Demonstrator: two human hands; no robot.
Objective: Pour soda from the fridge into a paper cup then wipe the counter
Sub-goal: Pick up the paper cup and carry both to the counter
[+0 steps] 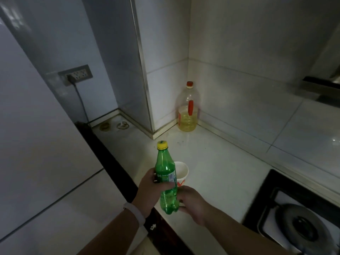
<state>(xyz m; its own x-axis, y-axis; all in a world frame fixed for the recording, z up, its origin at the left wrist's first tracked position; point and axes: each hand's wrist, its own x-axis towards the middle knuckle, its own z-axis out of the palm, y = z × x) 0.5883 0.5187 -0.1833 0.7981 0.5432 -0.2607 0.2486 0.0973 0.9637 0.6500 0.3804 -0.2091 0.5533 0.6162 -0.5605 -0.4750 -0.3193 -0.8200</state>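
Both hands are on the green soda bottle (167,183), which is up in the air over the near edge of the counter (217,168). The left hand (150,190) wraps around the middle of the bottle, at the label, and grips it tight so it will not slip. The right hand (191,201) is at the bottom part of the bottle, fingers curled by its base, and it seems to help hold it steady; how firmly it grips cannot be told. The bottle stands almost straight up, leaning only a little, and its yellow cap (162,145) is on, so no soda can come out yet. It looks about half full. Just behind the bottle sits the white paper cup (182,173) on the counter, open side up and looking empty, ready to be filled. Both arms reach forward from the bottom of the view, and the left wrist wears a pale band (134,212). Farther back, in the corner by the tiled wall, stands a big bottle of yellow oil (187,111) with a red cap. A stove (298,218) is off to the right, and the fridge (36,144) is a big pale shape on the left.
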